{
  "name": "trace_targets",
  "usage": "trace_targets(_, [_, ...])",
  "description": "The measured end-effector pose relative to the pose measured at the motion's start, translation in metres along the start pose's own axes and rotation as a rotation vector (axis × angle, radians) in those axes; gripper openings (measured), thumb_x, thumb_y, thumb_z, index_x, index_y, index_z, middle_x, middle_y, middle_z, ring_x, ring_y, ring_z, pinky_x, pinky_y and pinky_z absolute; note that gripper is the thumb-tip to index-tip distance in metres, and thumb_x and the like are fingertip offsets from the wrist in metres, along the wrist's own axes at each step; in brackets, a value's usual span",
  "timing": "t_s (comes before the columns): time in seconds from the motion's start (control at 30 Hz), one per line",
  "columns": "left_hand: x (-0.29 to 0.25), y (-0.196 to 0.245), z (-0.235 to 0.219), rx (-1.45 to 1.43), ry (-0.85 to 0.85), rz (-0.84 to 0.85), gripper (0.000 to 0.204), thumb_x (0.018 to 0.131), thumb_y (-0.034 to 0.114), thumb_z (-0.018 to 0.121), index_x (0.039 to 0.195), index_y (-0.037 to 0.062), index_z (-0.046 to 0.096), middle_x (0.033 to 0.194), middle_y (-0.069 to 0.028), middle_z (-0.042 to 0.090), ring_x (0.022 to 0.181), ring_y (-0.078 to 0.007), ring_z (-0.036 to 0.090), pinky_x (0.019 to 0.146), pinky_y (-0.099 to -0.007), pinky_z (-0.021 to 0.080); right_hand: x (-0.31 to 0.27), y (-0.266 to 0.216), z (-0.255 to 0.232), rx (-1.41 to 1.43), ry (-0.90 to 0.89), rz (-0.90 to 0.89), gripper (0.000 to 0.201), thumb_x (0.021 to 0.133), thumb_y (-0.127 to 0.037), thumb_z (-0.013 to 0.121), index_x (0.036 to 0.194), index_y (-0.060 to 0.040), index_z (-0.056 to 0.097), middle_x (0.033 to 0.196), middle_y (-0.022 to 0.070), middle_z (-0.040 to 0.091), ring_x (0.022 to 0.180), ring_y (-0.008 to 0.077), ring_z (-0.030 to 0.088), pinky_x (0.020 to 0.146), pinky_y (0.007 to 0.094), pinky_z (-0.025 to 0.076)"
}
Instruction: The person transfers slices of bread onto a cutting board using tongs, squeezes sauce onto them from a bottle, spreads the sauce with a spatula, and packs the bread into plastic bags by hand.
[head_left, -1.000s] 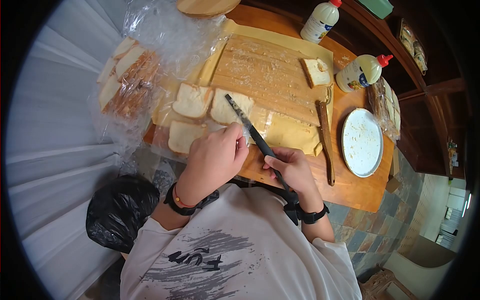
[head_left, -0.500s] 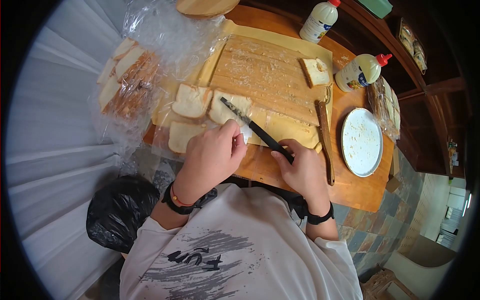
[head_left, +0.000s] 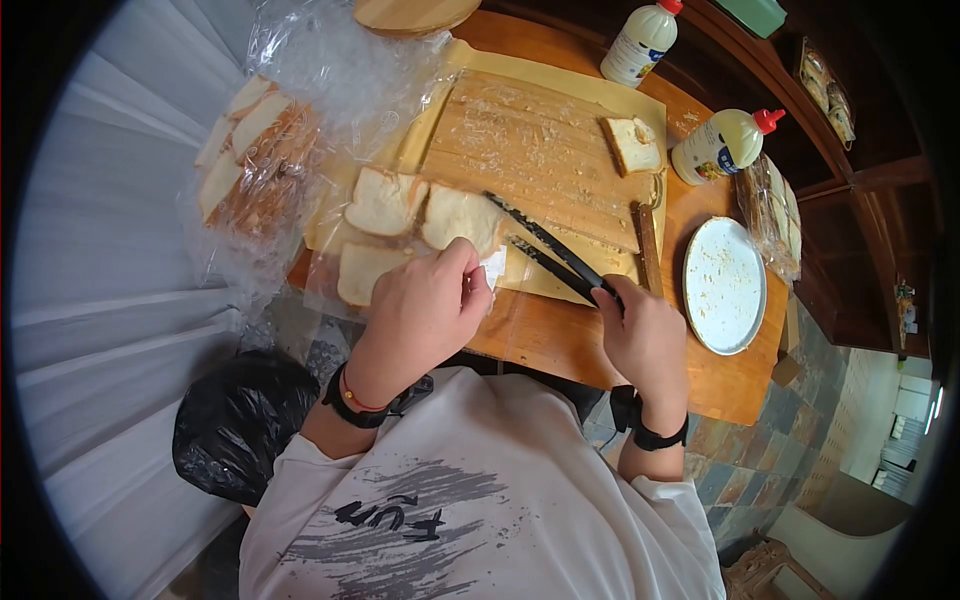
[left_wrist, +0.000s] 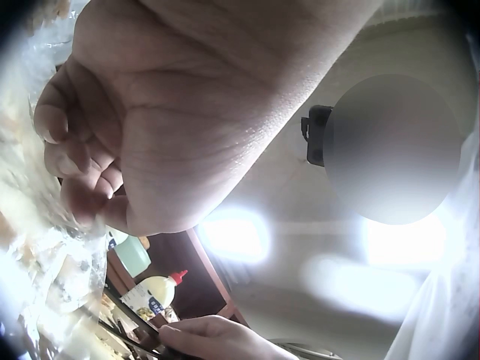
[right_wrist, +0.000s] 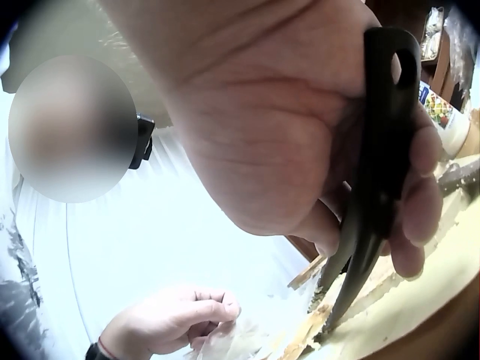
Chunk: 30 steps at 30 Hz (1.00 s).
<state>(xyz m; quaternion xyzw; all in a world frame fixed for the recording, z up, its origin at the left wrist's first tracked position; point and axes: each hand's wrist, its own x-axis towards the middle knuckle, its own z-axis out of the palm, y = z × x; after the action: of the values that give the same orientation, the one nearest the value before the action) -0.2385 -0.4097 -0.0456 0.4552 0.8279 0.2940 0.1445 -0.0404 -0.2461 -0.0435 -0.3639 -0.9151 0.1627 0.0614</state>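
Note:
My right hand (head_left: 645, 340) holds black tongs (head_left: 560, 250), their two arms apart and their tips beside a bread slice (head_left: 458, 215). In the right wrist view, the tongs' handle end (right_wrist: 386, 112) lies across the palm with fingers around it. My left hand (head_left: 425, 305), fingers curled, pinches clear plastic (right_wrist: 225, 341) by a white label (head_left: 495, 264) at the near edge of the slices. Two more bread slices (head_left: 382, 200) lie to the left under clear film, one partly behind the left hand.
Behind is a crumb-covered cutting board (head_left: 530, 150) with a slice (head_left: 632, 145) at its right end. A wooden handle (head_left: 648, 250), a white plate (head_left: 725, 285) and two red-capped bottles (head_left: 720, 145) stand or lie right. Bagged bread (head_left: 250, 150) is at left, a black bag (head_left: 245, 425) below.
The tongs have swung right, off the middle of the slice, and their arms have spread apart. My right hand has moved right with them. The left hand has barely moved.

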Motion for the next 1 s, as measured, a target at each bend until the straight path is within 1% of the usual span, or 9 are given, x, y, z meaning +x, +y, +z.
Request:
trace_targets(0.2, [-0.001, -0.002, 0.002, -0.021, 0.050, 0.036, 0.011, 0.089, 0.015, 0.070, 0.088, 0.0080, 0.061, 0.069, -0.0113, 0.067, 0.063, -0.0336, 0.068, 0.059, -0.0448, 0.053, -0.006, 0.020, -0.032, 0.068, -0.015, 0.073, 0.021, 0.094, -0.024, 0.072, 0.104, -0.0060, 0.075, 0.081, 0.0192, 0.073, 0.073, 0.0403, 0.070, 0.064, 0.0450, 0.054])
trace_targets(0.27, [0.000, 0.001, 0.003, -0.035, 0.050, 0.042, 0.011, 0.089, 0.014, 0.070, 0.089, 0.0078, 0.061, 0.069, -0.0111, 0.067, 0.064, -0.0334, 0.068, 0.059, -0.0446, 0.053, -0.010, 0.031, -0.047, 0.176, -0.076, 0.209, 0.020, 0.091, -0.019, 0.075, 0.104, -0.0042, 0.076, 0.084, 0.0205, 0.073, 0.074, 0.0400, 0.070, 0.066, 0.0418, 0.054])
trace_targets(0.43, [0.000, 0.001, 0.002, -0.059, 0.026, 0.011, 0.010, 0.089, 0.011, 0.070, 0.090, 0.0065, 0.061, 0.075, -0.0103, 0.068, 0.065, -0.0308, 0.068, 0.060, -0.0410, 0.051, -0.018, 0.080, -0.047, 0.284, 0.136, 0.272, 0.026, 0.095, -0.018, 0.073, 0.111, 0.0028, 0.074, 0.084, 0.0224, 0.072, 0.069, 0.0286, 0.067, 0.068, 0.0365, 0.052])
trace_targets(0.53, [0.001, 0.002, 0.002, -0.061, 0.014, 0.003, 0.009, 0.089, 0.009, 0.070, 0.090, 0.0060, 0.061, 0.077, -0.0097, 0.068, 0.062, -0.0283, 0.066, 0.059, -0.0379, 0.050, -0.012, 0.101, -0.048, 0.245, 0.237, 0.326, 0.026, 0.096, -0.019, 0.072, 0.110, 0.0029, 0.074, 0.083, 0.0232, 0.071, 0.068, 0.0280, 0.066, 0.068, 0.0363, 0.051])
trace_targets(0.57, [0.001, 0.003, 0.002, -0.056, 0.008, 0.001, 0.009, 0.089, 0.008, 0.070, 0.090, 0.0058, 0.061, 0.077, -0.0099, 0.068, 0.062, -0.0283, 0.067, 0.059, -0.0379, 0.050, -0.008, 0.105, -0.048, 0.191, 0.239, 0.343, 0.027, 0.099, -0.018, 0.067, 0.109, 0.0066, 0.072, 0.076, 0.0121, 0.069, 0.068, 0.0168, 0.062, 0.066, 0.0322, 0.049])
trace_targets(0.6, [0.001, 0.003, 0.002, -0.056, 0.009, 0.004, 0.009, 0.089, 0.008, 0.070, 0.090, 0.0058, 0.061, 0.077, -0.0099, 0.068, 0.062, -0.0283, 0.067, 0.059, -0.0379, 0.050, -0.004, 0.106, -0.049, 0.191, 0.242, 0.343, 0.027, 0.099, -0.018, 0.067, 0.109, 0.0066, 0.072, 0.076, 0.0121, 0.069, 0.068, 0.0168, 0.062, 0.066, 0.0322, 0.049])
trace_targets(0.7, [0.002, 0.003, 0.000, -0.029, 0.006, 0.022, 0.012, 0.091, 0.014, 0.069, 0.091, 0.0062, 0.060, 0.072, -0.0121, 0.069, 0.065, -0.0341, 0.069, 0.060, -0.0444, 0.053, 0.006, 0.110, -0.048, 0.025, 0.214, 0.411, 0.029, 0.098, -0.021, 0.068, 0.106, 0.0058, 0.073, 0.075, 0.0150, 0.069, 0.066, 0.0196, 0.064, 0.065, 0.0338, 0.049])
trace_targets(0.77, [0.002, 0.003, 0.000, -0.022, 0.009, 0.016, 0.012, 0.092, 0.014, 0.069, 0.091, 0.0062, 0.060, 0.072, -0.0118, 0.069, 0.065, -0.0339, 0.069, 0.059, -0.0443, 0.053, 0.011, 0.115, -0.044, 0.082, 0.238, 0.374, 0.027, 0.096, -0.025, 0.070, 0.103, 0.0001, 0.076, 0.078, 0.0236, 0.069, 0.068, 0.0407, 0.064, 0.065, 0.0415, 0.050])
trace_targets(1.0, [0.002, 0.000, 0.001, -0.043, 0.003, 0.006, 0.012, 0.092, 0.015, 0.069, 0.091, 0.0066, 0.060, 0.072, -0.0114, 0.069, 0.064, -0.0335, 0.069, 0.059, -0.0442, 0.053, 0.009, 0.100, -0.065, 0.064, 0.134, 0.444, 0.028, 0.096, -0.025, 0.071, 0.095, 0.0025, 0.074, 0.072, 0.0260, 0.062, 0.064, 0.0418, 0.061, 0.061, 0.0440, 0.048])
